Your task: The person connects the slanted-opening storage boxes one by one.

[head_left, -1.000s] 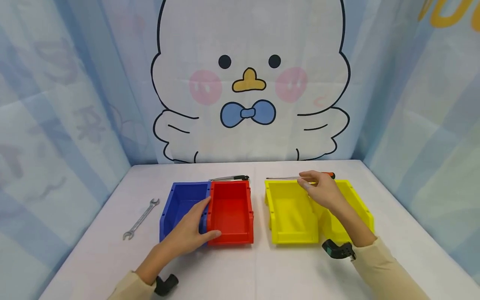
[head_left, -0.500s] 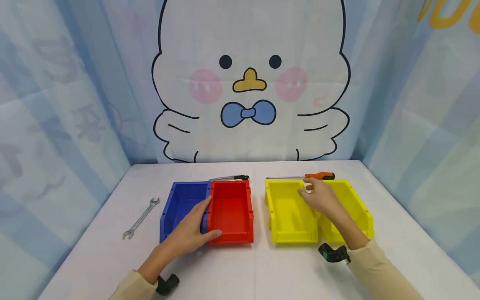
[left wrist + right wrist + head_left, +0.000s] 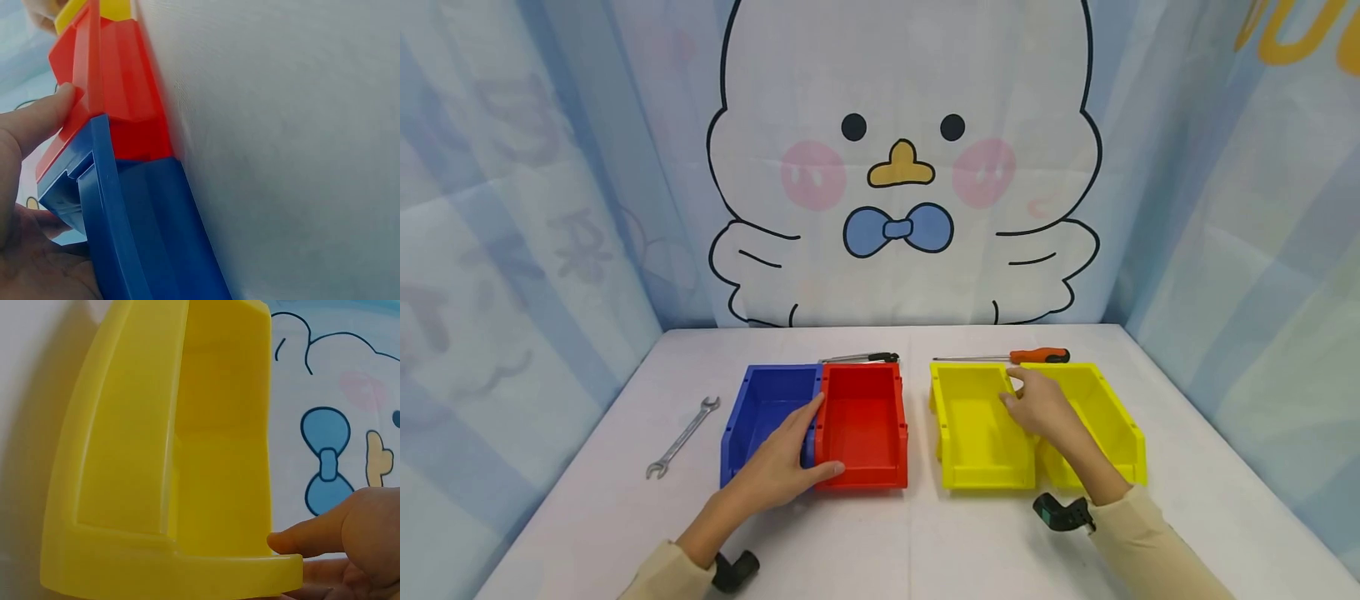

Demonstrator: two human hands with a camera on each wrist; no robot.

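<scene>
In the head view, my left hand (image 3: 778,467) lies across the join between a blue bin (image 3: 775,387) and a red bin (image 3: 861,417), fingers extended. The left wrist view shows its thumb (image 3: 47,112) touching the red bin's rim, with other fingers behind the blue wall. My right hand (image 3: 1045,408) reaches over a second yellow bin (image 3: 1108,408) and pinches the right side wall of the left yellow bin (image 3: 985,425). In the right wrist view its thumb (image 3: 300,536) is inside that wall, with fingers outside it, partly hidden.
Behind the yellow bins lies a screwdriver (image 3: 1037,356) with an orange-and-black handle. A dark-ended tool (image 3: 880,357) lies behind the red bin, partly hidden. An open-end wrench (image 3: 683,437) is left of the blue bin. A printed curtain (image 3: 895,283) borders the table's back.
My right hand has come left and nearer, from over the screwdriver handle to the left yellow bin's side wall, and its fingers have closed there. The left hand has stayed in place.
</scene>
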